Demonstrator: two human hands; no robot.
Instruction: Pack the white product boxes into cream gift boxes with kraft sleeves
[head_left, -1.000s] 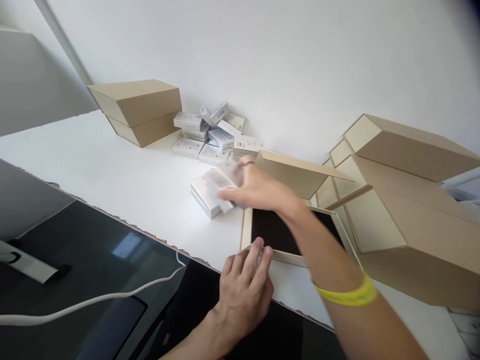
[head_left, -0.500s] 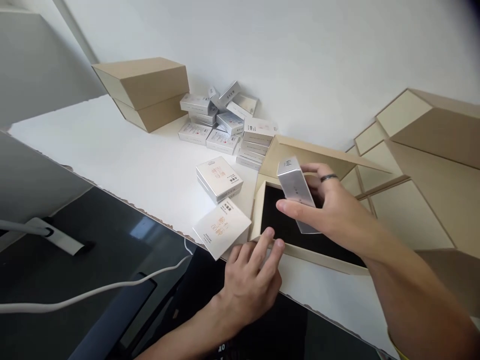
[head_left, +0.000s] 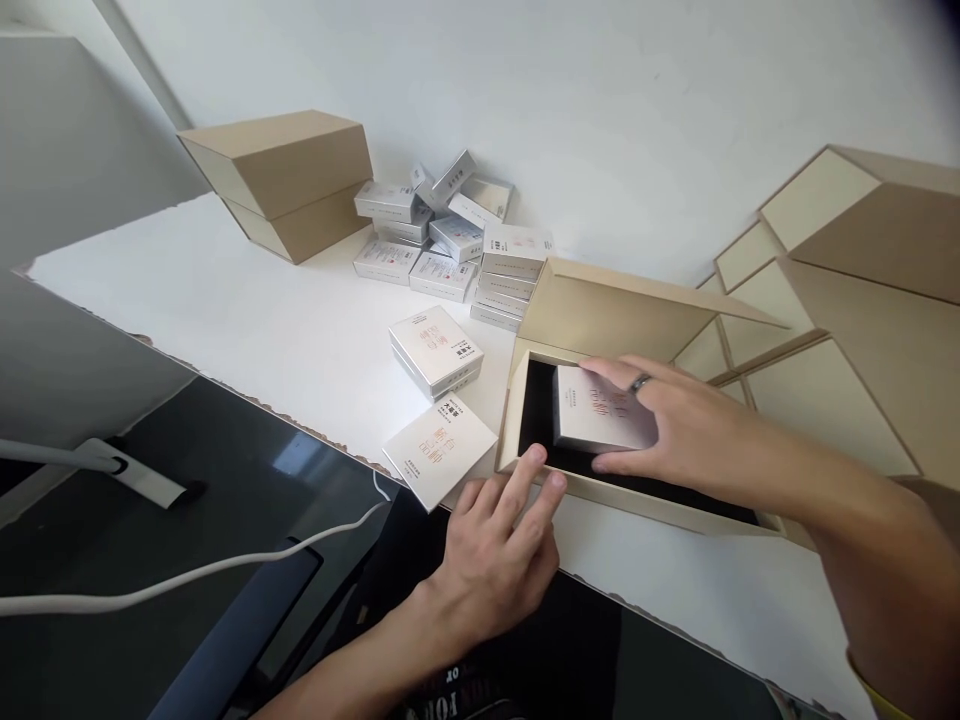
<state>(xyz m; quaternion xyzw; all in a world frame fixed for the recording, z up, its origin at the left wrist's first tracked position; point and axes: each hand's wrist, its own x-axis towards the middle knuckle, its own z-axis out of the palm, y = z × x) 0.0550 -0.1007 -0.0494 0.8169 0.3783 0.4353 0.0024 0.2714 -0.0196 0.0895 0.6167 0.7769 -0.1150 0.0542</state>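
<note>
While gripped flat in the right hand (head_left: 675, 430), small white printed carton (head_left: 600, 412) sits low inside open beige gift box (head_left: 600, 320) with black lining, at three o'clock of the white surface (head_left: 247, 310). Left hand (head_left: 495, 560) fingers (head_left: 529, 475) spread, touching box's front rim.

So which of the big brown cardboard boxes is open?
The tan cardboard box with the black inside, under the right hand. Its lid is up; the other brown boxes are shut.
</note>
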